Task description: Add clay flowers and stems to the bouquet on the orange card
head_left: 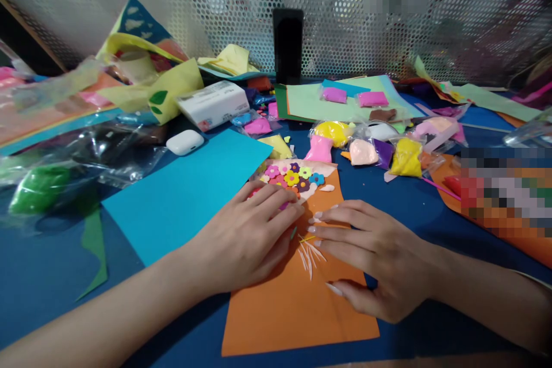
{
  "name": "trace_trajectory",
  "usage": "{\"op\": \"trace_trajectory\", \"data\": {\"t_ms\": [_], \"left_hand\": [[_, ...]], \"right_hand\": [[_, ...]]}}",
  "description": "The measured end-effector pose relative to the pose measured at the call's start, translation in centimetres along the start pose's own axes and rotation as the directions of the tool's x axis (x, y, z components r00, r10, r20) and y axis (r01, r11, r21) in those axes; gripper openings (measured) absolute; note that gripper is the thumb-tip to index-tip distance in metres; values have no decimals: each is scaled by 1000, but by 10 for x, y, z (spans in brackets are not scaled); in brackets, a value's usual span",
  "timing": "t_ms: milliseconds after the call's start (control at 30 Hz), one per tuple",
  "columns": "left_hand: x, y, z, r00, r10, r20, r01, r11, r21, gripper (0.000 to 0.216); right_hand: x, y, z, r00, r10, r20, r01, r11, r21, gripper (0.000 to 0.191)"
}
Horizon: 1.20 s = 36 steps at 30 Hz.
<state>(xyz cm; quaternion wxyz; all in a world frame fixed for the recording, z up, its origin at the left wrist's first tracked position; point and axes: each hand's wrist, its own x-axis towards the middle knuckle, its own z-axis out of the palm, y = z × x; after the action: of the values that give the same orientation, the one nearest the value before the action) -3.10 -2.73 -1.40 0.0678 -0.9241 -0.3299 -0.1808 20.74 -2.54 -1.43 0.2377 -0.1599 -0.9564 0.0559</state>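
An orange sheet (293,310) lies on the blue table in front of me, with small clay flowers (293,176) at its top and thin pale clay strands (311,254) in the middle. My left hand (250,238) lies flat on the sheet, fingers stretched toward the flowers. My right hand (371,253) rests on the sheet's right side, fingers extended leftward, their tips just above the strands. Neither hand holds anything that I can see.
A turquoise sheet (181,195) lies left of the orange one. Bags of coloured clay (405,156) sit behind, with a white earbud case (184,142), a white box (213,104), a dark phone (287,45) propped against the mesh wall, and paper scraps at left.
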Motion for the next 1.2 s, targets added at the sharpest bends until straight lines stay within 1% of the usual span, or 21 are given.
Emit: {"op": "trace_trajectory", "data": {"t_ms": [167, 400, 633, 733, 833, 933, 1067, 1200], "left_hand": [[0, 0, 0, 1000, 5, -4, -5, 1000, -3, 26], [0, 0, 0, 1000, 7, -2, -8, 1000, -3, 25], [1, 1, -1, 1000, 14, -23, -14, 1000, -9, 26], [1, 1, -1, 1000, 9, 1, -9, 1000, -20, 25], [1, 0, -1, 1000, 8, 9, -8, 1000, -17, 26], [1, 0, -2, 1000, 13, 1, -13, 1000, -2, 27], [0, 0, -1, 1000, 27, -3, -27, 1000, -4, 27], [0, -1, -1, 1000, 27, -4, -27, 1000, -11, 26]], "right_hand": [[-1, -2, 1, 1000, -8, -26, 7, 1000, -21, 27], [1, -2, 2, 999, -30, -25, 27, 994, -105, 25], [0, 0, 3, 997, -22, -73, 9, 985, -175, 23], [0, -1, 1, 998, -29, -53, 22, 991, -130, 24], [-1, -2, -1, 999, -23, 23, 25, 998, -56, 26], [-1, -2, -2, 996, -11, 94, 11, 1000, -7, 33], [-1, 0, -3, 993, -8, 114, 4, 999, 36, 40], [0, 0, -3, 992, -8, 126, 1, 999, 53, 42]]}}
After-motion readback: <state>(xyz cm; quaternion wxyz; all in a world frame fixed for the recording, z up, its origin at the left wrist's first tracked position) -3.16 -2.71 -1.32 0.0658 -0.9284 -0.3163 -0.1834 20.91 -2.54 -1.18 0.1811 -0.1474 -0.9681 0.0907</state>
